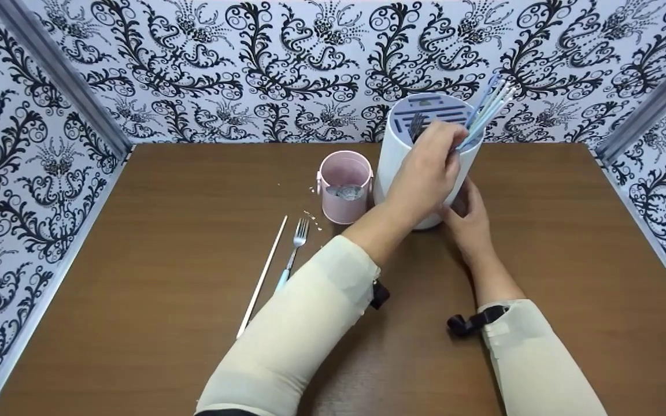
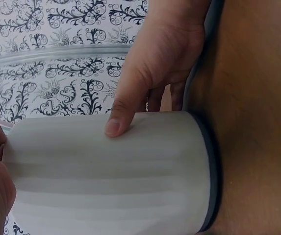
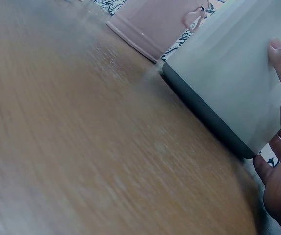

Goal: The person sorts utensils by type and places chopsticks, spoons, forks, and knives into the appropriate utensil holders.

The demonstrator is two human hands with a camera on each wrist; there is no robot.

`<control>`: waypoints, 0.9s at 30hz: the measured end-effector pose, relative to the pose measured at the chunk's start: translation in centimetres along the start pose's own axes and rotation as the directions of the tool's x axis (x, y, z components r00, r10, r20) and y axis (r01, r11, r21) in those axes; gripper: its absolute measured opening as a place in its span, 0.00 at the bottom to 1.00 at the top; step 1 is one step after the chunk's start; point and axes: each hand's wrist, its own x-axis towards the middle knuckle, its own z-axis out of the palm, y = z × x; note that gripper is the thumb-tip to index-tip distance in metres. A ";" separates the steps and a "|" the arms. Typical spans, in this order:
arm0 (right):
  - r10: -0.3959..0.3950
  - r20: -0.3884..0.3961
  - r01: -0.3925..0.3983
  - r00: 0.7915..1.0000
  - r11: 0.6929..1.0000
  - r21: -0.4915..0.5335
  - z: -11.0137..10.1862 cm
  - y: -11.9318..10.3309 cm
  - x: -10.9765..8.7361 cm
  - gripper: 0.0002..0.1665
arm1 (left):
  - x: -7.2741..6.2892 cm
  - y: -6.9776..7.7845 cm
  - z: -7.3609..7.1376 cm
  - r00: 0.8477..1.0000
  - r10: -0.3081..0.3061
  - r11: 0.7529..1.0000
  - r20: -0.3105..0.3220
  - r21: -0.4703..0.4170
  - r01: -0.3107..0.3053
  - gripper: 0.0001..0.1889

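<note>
A tall white knife block [image 1: 393, 156] with a slotted blue-grey top stands at the back of the table. Over its rim, my left hand [image 1: 428, 164] pinches a bundle of thin blue, white and pale chopsticks [image 1: 490, 112] between thumb and fingers; their lower ends are hidden. Dark fork tines [image 1: 417, 124] rise from the top beside the knuckles. Low on the block's right side, my right hand [image 1: 472, 216] grips the wall, the thumb [image 2: 120, 115] on its near face and the other fingers mostly hidden behind. The block's dark base [image 3: 204, 115] shows in the right wrist view.
Left of the block stands a pink bucket [image 1: 344, 208] with grey, silvery material inside. A fork with a light blue handle [image 1: 295, 248] and one white stick [image 1: 262, 277] lie on the brown table [image 1: 165, 242]. Small white crumbs dot the wood. Patterned panels [image 1: 310, 58] enclose the back and sides.
</note>
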 end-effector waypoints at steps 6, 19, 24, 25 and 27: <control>-0.007 -0.003 0.007 1.000 1.000 -0.001 0.0 0.1 0.0 0.49 | -0.8 -0.1 -0.2 0.999 0.036 0.998 -0.008 -0.051 -0.037 0.14; 0.000 -0.002 0.000 1.000 1.000 -0.010 -0.1 -0.1 -0.2 0.49 | -3.4 0.2 -0.6 0.998 0.054 0.996 -0.035 -0.066 -0.056 0.13; -0.001 -0.006 0.000 1.000 1.000 -0.009 0.0 -0.1 -0.2 0.49 | -4.8 0.3 -0.7 0.998 0.056 0.995 -0.030 -0.086 -0.058 0.13; -0.002 -0.006 0.002 1.000 1.000 -0.007 0.0 -0.1 -0.2 0.49 | -5.1 0.2 -0.7 0.998 0.053 0.993 -0.034 -0.101 -0.056 0.13; -0.004 -0.001 0.004 1.000 1.000 -0.001 0.0 -0.1 -0.2 0.49 | -5.7 0.2 -0.8 0.998 0.039 0.989 -0.043 -0.138 -0.044 0.13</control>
